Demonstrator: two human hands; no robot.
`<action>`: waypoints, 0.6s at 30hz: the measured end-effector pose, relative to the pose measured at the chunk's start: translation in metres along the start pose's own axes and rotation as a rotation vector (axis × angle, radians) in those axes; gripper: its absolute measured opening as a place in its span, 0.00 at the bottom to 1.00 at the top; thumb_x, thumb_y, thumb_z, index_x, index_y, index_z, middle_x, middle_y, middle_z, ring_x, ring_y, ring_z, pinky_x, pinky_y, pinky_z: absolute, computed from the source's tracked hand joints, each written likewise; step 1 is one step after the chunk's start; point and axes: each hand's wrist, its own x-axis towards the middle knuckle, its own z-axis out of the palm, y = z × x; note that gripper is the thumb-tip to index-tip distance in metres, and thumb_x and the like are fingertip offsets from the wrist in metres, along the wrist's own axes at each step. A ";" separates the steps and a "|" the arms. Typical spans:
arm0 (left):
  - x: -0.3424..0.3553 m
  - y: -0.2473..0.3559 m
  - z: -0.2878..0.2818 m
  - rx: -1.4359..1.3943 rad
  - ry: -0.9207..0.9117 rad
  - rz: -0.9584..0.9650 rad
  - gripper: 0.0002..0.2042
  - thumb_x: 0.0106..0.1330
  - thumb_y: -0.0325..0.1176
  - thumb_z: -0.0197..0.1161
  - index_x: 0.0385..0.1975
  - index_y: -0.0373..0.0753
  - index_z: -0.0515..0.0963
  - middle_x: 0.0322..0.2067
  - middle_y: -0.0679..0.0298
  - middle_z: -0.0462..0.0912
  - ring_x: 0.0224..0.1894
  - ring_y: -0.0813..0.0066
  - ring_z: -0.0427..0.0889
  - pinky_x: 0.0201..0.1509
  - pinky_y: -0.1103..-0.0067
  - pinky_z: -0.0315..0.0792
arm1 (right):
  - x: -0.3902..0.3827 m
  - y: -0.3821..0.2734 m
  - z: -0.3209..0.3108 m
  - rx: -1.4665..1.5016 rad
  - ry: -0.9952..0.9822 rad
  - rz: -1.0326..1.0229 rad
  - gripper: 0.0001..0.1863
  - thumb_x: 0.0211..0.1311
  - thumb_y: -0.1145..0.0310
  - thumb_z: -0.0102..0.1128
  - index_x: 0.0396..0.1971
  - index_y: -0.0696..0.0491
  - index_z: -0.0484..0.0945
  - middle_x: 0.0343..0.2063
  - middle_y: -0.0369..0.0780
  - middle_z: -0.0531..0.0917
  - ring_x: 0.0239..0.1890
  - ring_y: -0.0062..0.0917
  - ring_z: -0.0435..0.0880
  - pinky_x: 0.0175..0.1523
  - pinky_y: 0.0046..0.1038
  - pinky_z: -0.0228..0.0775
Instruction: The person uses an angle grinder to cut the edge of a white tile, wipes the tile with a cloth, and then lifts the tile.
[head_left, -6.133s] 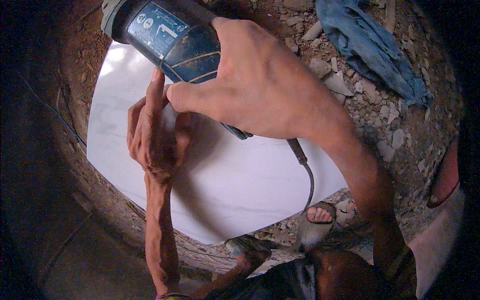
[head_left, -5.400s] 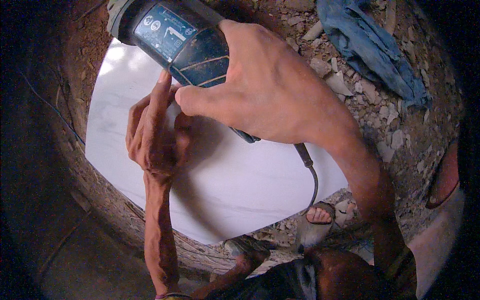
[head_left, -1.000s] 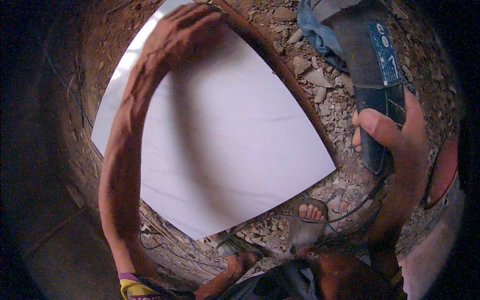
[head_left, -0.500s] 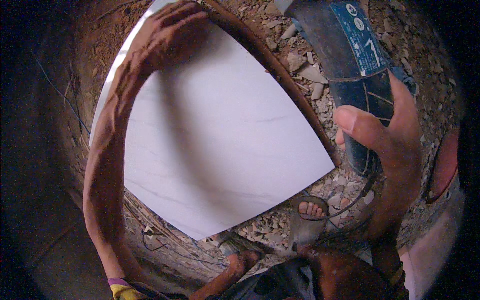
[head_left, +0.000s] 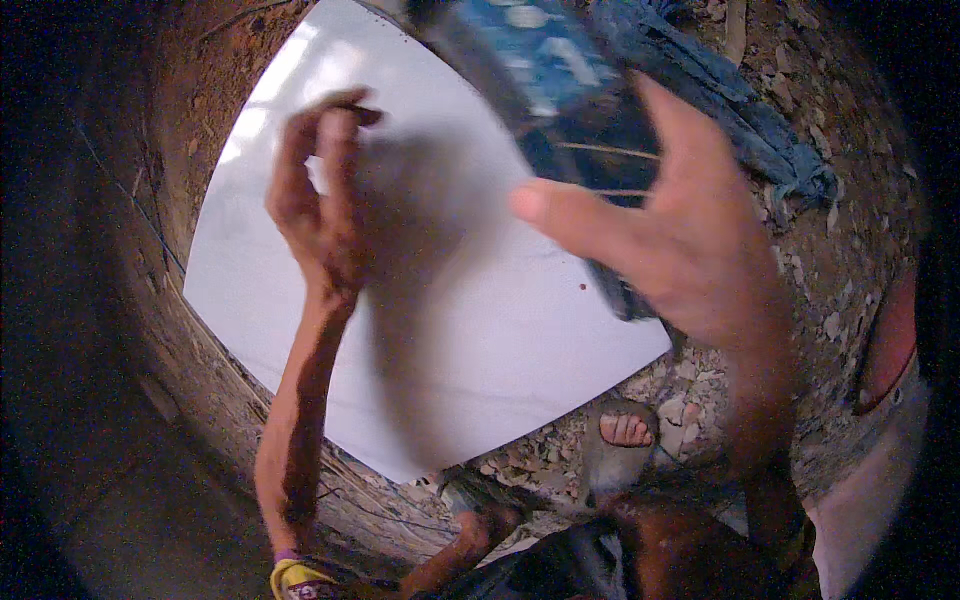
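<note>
A large white tile [head_left: 460, 350] with faint grey veining lies below my hands. Over its upper left part hovers my left hand [head_left: 325, 190], fingers loosely bent and somewhat blurred, with nothing visible in them. My right hand [head_left: 690, 230] grips a dark corded power tool [head_left: 590, 165] with a blue label, its thumb toward the tile. The tool overlaps the tile's right edge; motion smears it, and its front end is beyond the upper edge of the picture.
Broken rubble [head_left: 540, 465] covers the ground around the tile. A crumpled blue cloth [head_left: 760, 140] lies at the upper right. My sandalled foot [head_left: 625, 430] stands near the tile's lower right corner. A reddish rounded object [head_left: 890, 335] is at the far right.
My left hand has drawn back from the tile's far edge toward me. My right hand has carried the power tool leftward over the tile's right edge, uncovering the blue cloth.
</note>
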 end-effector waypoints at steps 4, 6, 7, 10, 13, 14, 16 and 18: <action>0.011 -0.024 -0.038 -0.128 0.020 -0.299 0.34 0.87 0.61 0.48 0.63 0.34 0.84 0.51 0.55 0.93 0.52 0.72 0.83 0.61 0.72 0.72 | 0.044 0.020 0.066 -0.169 0.049 -0.225 0.30 0.58 0.53 0.83 0.50 0.60 0.82 0.35 0.46 0.89 0.36 0.35 0.90 0.45 0.38 0.84; 0.014 -0.026 -0.031 -0.293 0.130 -0.270 0.35 0.84 0.65 0.51 0.60 0.35 0.86 0.50 0.57 0.91 0.48 0.75 0.80 0.56 0.76 0.70 | 0.059 0.021 0.092 -0.230 0.134 -0.283 0.33 0.56 0.52 0.81 0.47 0.66 0.81 0.38 0.59 0.89 0.42 0.53 0.91 0.50 0.47 0.83; 0.015 -0.028 -0.033 -0.290 0.126 -0.272 0.35 0.84 0.65 0.51 0.60 0.35 0.86 0.50 0.57 0.91 0.48 0.75 0.80 0.56 0.76 0.70 | 0.064 0.019 0.097 -0.225 0.134 -0.280 0.33 0.56 0.52 0.81 0.47 0.66 0.81 0.38 0.59 0.89 0.42 0.53 0.91 0.50 0.47 0.83; 0.017 -0.017 -0.019 -0.105 0.102 -0.384 0.26 0.82 0.57 0.64 0.53 0.35 0.88 0.43 0.68 0.85 0.47 0.78 0.77 0.56 0.80 0.69 | 0.067 0.007 0.088 -0.103 0.045 -0.249 0.33 0.55 0.52 0.78 0.44 0.68 0.80 0.37 0.63 0.88 0.43 0.55 0.92 0.51 0.49 0.84; 0.014 -0.019 -0.021 -0.109 0.125 -0.400 0.23 0.81 0.53 0.67 0.52 0.35 0.88 0.43 0.69 0.86 0.47 0.79 0.78 0.57 0.79 0.70 | 0.070 -0.001 0.088 -0.156 -0.045 -0.139 0.32 0.54 0.52 0.78 0.44 0.68 0.81 0.36 0.63 0.88 0.43 0.55 0.92 0.51 0.48 0.84; 0.013 -0.019 -0.024 -0.105 0.128 -0.403 0.23 0.81 0.53 0.67 0.52 0.35 0.88 0.43 0.69 0.86 0.47 0.79 0.78 0.57 0.79 0.70 | 0.072 0.000 0.091 -0.182 -0.074 -0.104 0.32 0.54 0.52 0.78 0.43 0.68 0.81 0.36 0.63 0.88 0.44 0.55 0.92 0.51 0.48 0.84; 0.011 -0.023 -0.020 -0.107 0.123 -0.395 0.23 0.81 0.52 0.68 0.52 0.33 0.88 0.42 0.69 0.86 0.45 0.78 0.78 0.55 0.79 0.71 | 0.082 0.027 0.103 -0.157 0.072 -0.339 0.32 0.53 0.53 0.78 0.43 0.68 0.81 0.36 0.63 0.89 0.43 0.55 0.93 0.51 0.48 0.84; 0.012 -0.025 -0.009 -0.136 0.147 -0.411 0.24 0.80 0.52 0.69 0.53 0.32 0.88 0.42 0.68 0.87 0.45 0.79 0.79 0.55 0.78 0.72 | 0.087 0.035 0.102 -0.161 0.086 -0.349 0.32 0.52 0.52 0.78 0.43 0.68 0.82 0.36 0.63 0.89 0.43 0.55 0.93 0.51 0.48 0.84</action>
